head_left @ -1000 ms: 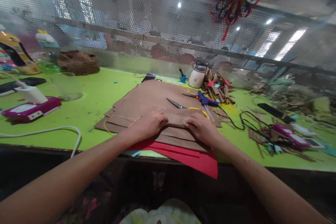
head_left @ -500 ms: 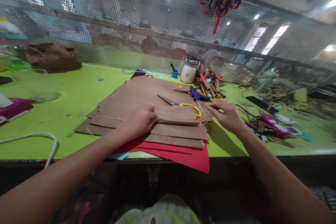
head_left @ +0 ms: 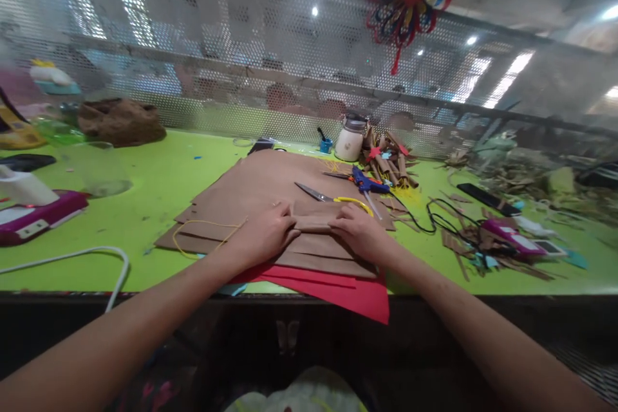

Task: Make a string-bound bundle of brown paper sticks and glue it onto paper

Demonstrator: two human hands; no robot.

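Both of my hands grip a narrow folded strip of brown paper (head_left: 313,224) over a stack of brown paper sheets (head_left: 255,183). My left hand (head_left: 270,232) pinches its left end, and my right hand (head_left: 360,232) pinches its right end. Just behind the strip lie yellow-handled scissors (head_left: 313,192), their handles partly hidden by my right hand. A blue glue gun (head_left: 367,180) rests beyond them with its clear glue stick toward me. Red paper (head_left: 357,299) sticks out under the stack at the table edge. A yellow string (head_left: 178,241) loops beside my left forearm.
Rolled brown paper pieces (head_left: 386,161) sit beside a white jar (head_left: 350,138) at the back. Purple power strips (head_left: 512,238) lie right, amid cords and scraps, and left (head_left: 43,219). A white cable (head_left: 120,257) curves over the front edge. Perforated metal mesh (head_left: 217,84) borders the green table.
My right hand has come left from beside the stack and taken hold of the folded paper's right end. My left hand stays at the left end. The view has shifted slightly.
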